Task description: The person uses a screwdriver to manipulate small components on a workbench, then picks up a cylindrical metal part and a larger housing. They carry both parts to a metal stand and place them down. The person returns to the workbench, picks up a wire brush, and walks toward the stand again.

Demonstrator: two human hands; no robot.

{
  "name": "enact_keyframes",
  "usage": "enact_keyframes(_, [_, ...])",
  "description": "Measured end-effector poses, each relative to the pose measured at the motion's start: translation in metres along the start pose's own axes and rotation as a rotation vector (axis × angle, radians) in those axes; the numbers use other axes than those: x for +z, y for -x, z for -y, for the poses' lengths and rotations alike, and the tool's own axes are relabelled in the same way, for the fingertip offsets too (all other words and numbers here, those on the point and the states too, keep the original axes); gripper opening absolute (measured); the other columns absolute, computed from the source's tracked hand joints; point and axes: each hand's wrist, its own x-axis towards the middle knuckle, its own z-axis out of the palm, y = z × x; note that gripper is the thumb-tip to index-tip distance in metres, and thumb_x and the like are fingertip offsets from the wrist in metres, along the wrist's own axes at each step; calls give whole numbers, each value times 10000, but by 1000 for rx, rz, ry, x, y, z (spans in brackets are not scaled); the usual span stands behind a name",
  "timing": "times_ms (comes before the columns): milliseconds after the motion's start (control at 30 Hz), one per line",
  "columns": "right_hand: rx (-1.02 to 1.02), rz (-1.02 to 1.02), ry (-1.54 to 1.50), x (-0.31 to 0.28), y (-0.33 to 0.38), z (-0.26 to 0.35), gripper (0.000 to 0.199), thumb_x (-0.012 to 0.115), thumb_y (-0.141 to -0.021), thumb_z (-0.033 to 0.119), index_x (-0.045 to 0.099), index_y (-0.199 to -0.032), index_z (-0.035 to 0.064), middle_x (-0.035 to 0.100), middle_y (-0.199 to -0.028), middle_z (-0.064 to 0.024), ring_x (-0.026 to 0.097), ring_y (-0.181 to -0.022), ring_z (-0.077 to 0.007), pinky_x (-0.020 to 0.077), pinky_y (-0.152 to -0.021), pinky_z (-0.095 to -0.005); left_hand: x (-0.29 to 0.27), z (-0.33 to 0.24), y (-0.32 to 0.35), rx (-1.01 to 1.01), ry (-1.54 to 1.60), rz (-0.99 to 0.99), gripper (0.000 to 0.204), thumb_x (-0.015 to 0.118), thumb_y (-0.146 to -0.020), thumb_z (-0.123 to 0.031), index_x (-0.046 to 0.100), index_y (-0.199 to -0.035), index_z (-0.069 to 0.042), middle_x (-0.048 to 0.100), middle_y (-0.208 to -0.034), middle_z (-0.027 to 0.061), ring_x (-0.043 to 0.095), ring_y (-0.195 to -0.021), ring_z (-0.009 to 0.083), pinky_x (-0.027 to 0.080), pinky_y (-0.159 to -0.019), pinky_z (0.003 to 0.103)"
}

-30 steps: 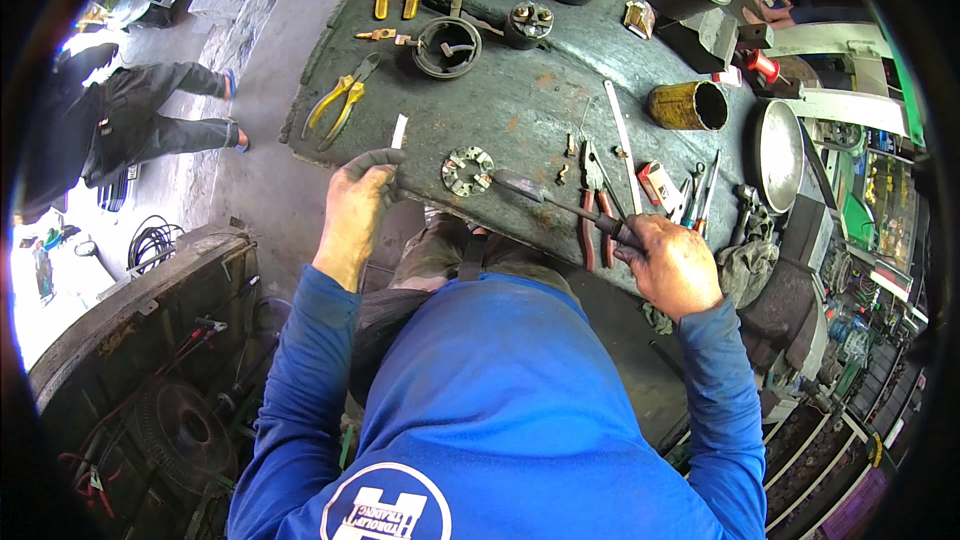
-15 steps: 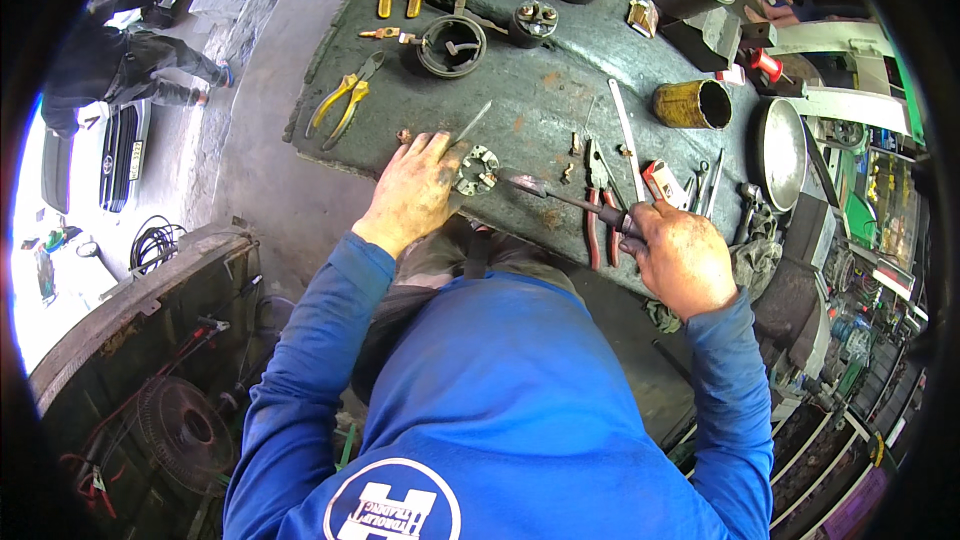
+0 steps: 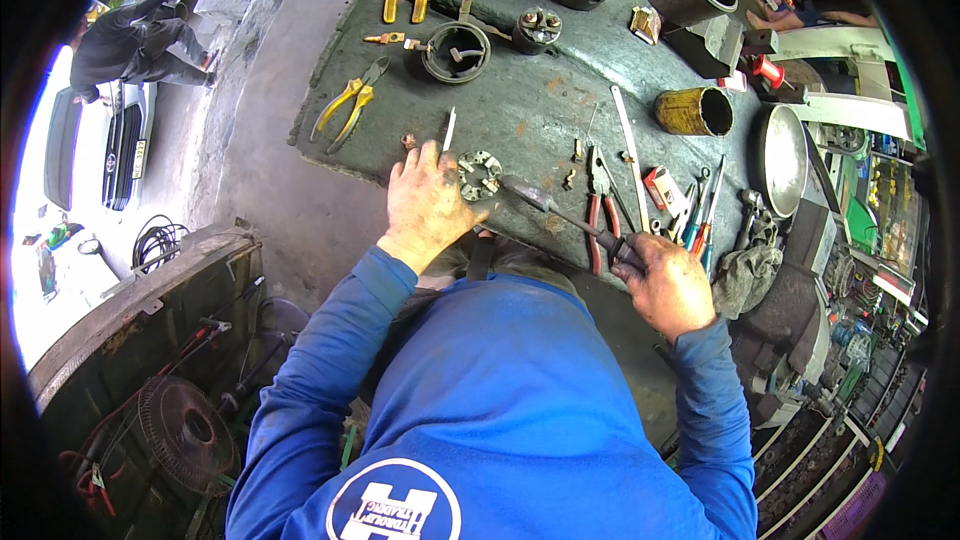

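Note:
At the bench's near edge lies a small round brush-holder plate [image 3: 480, 176] with pale metal fittings on its face. My left hand [image 3: 428, 202] is just left of it, closed around a thin, pale, pointed strip [image 3: 450, 128] that sticks up past the fingers; its lower part is hidden. My right hand [image 3: 672, 285] grips the dark handle of a soldering iron [image 3: 575, 220]. The iron's broad tip points left and ends close beside the plate's right side; I cannot tell whether they touch.
Yellow-handled pliers [image 3: 346, 112] lie left, red-handled pliers [image 3: 598, 210] by the iron. Behind stand a dark round housing [image 3: 455, 52], a capped cylinder [image 3: 537, 30] and a yellow tube [image 3: 693, 112]. A metal bowl [image 3: 783, 160] and rag [image 3: 748, 278] sit right. A person [image 3: 135, 45] stands far left.
My left hand has turned and shifted right and slightly down, and the strip in it now points more upright. My right hand has moved slightly left and down with the iron.

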Motion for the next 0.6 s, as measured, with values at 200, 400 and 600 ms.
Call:
enact_keyframes(200, [47, -6, -95, 8, 5, -2, 332, 796, -852, 190, 695, -1109, 4, 714, -969, -212, 695, -921, -425, 542, -816, -495, -1, -20, 1, -93, -122, 22, 818, 856, -714, -593, 664, -1267, -21, 577, -1321, 135, 549, -1273, 304, 449, -1033, 490])
enact_keyframes(400, [25, -89, -111, 12, 7, -7, 345, 793, -865, 206, 701, -1132, 7, 722, -1008, -201, 701, -930, -413, 545, -819, -481, -6, -25, -5, -160, -82, 117, 834, 869, -709, -567, 644, -1300, -24, 565, -1369, 170, 532, -1350, 341, 442, -1095, 516])
enact_keyframes(600, [1, -145, -128, 18, 9, -11, 355, 791, -877, 228, 712, -1153, 19, 732, -1024, -192, 710, -944, -400, 553, -825, -471, -2, -27, -4, -178, -24, 82, 847, 880, -699, -562, 647, -1292, -3, 563, -1374, 209, 614, -1248, 341, 511, -1046, 433])
